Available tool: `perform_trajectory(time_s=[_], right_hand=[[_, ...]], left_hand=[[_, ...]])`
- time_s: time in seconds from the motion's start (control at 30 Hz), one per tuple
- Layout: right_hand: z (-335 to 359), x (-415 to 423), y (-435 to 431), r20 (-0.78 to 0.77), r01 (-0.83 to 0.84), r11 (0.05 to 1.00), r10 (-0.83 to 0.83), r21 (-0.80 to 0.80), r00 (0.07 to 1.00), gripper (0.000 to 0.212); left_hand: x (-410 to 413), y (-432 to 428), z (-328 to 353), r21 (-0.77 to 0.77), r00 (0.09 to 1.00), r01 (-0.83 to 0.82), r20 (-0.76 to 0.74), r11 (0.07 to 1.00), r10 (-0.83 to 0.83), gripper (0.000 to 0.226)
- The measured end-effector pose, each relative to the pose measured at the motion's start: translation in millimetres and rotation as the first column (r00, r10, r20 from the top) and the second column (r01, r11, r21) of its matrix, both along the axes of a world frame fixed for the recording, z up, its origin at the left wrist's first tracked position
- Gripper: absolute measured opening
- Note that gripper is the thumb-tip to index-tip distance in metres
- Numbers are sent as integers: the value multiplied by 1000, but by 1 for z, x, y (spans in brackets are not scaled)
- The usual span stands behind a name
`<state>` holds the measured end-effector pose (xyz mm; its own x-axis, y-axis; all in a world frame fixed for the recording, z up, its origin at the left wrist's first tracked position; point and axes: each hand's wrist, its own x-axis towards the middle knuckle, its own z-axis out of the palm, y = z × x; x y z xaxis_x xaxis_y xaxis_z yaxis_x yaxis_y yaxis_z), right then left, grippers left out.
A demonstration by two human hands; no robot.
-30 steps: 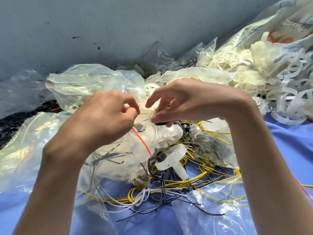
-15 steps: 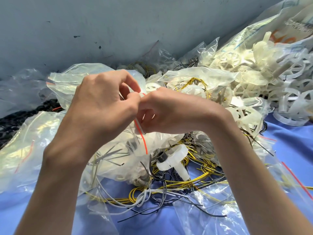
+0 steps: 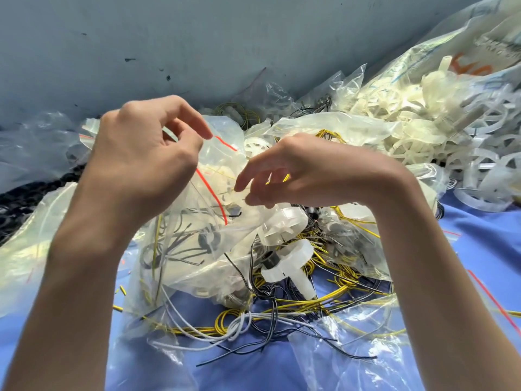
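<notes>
Loose wires (image 3: 282,316) are tangling along the worktop's (image 3: 479,249) near edge under the zip bag (image 3: 197,249) lying mid-worktop. If I'm tugging hard, they could be snagging it and spilling parts. My left hand (image 3: 141,159) is pinching the bag's red-striped rim. My right hand (image 3: 304,176) is hovering half-curled at its mouth, and I cannot tell whether it is gripping.

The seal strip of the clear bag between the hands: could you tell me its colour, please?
Red; the seal strip on the clear bag, head view.
</notes>
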<state>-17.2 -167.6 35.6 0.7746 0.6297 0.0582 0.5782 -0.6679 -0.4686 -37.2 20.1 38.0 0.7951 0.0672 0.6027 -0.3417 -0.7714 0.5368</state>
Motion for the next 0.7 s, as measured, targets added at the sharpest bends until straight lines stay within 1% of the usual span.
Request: perform_trajectory(time_s=[0.1,0.17,0.23,0.27,0.37,0.4,0.47,0.53,0.63,0.7], right_hand=[[1,0,-1,39,-9,1000,9,2,999,23],[1,2,-1,100,-16,998,9,65,995,25],[1,4,-1,176,-32,989,7,144,984,20],[1,3,-2,210,-26,987,-7,157,978,23],[2,3,-3,285,12,994,-44,111,958,48],[3,3,-3,285,19,994,-48,105,957,49],[3,2,-3,237,21,990,-55,143,970,39],[4,0,-2,176,41,981,-75,191,981,27],[4,0,0,159,53,969,-93,242,983,23],[6,-2,1,125,32,953,-72,301,990,21]], left_hand=[[1,1,1,-69,998,35,63,997,-30,28],[1,6,2,-109,992,60,113,992,-47,29],[0,11,4,-94,987,74,151,993,-59,28],[-1,12,5,-73,984,83,162,994,-71,27],[-7,8,8,-28,972,165,172,986,-158,23],[-9,6,9,-24,966,198,176,980,-191,24],[-14,2,10,-4,953,247,184,969,-242,26],[-17,-1,12,43,941,275,194,961,-278,24],[-24,-2,17,161,936,268,189,950,-296,22],[-29,-2,21,338,943,192,197,921,-269,21]])
